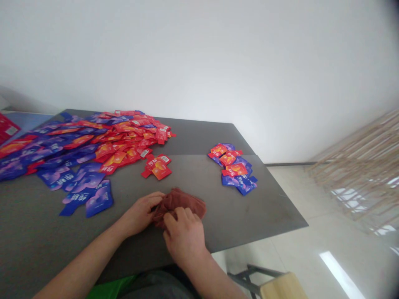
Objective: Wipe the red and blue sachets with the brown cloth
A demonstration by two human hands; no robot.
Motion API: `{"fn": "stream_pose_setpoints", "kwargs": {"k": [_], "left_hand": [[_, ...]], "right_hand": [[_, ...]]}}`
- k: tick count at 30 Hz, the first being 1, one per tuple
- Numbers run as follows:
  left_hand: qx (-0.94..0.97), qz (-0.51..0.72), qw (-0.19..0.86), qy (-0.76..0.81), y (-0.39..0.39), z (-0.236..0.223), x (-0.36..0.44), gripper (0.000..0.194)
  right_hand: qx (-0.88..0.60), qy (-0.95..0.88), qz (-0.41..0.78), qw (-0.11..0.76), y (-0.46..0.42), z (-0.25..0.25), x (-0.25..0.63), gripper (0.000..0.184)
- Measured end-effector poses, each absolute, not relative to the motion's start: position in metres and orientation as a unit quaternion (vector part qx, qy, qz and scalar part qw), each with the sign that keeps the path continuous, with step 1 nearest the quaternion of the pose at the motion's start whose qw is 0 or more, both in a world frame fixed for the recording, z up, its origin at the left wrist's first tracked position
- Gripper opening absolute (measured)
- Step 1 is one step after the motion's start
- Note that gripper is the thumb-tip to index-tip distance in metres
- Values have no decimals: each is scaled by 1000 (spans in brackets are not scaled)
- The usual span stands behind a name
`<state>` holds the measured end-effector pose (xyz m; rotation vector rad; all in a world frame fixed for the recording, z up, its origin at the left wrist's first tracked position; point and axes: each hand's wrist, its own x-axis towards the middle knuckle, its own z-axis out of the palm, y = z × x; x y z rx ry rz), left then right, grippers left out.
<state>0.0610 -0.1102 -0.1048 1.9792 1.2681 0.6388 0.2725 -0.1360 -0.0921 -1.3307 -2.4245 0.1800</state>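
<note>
A crumpled reddish-brown cloth lies at the front of the grey table; I cannot tell if it is a flat piece or a pouch. My left hand grips its left edge, thumb and fingers closed on the fabric. On the near side, my right hand has its fingers curled into the folds, pinching the material. Just beyond the cloth sit a few red packets. Blue packets spread out to the left of my left hand.
A large heap of red and blue packets covers the table's left and back. A smaller packet group lies near the right edge. A wooden-topped stool stands below at right; slender wooden poles are by the wall.
</note>
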Motion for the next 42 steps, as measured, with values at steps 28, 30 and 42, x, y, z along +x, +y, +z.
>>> {"fn": "stream_pose_setpoints", "kwargs": {"k": [28, 30, 42], "left_hand": [[805, 141, 336, 468, -92, -99, 49, 12], [812, 93, 344, 462, -78, -88, 48, 14], [772, -145, 411, 463, 57, -30, 69, 33]], "right_hand": [[-582, -709, 111, 382, -162, -133, 345, 26], [-574, -705, 96, 406, -164, -141, 344, 26], [-579, -682, 101, 435, -163, -140, 331, 39]]}}
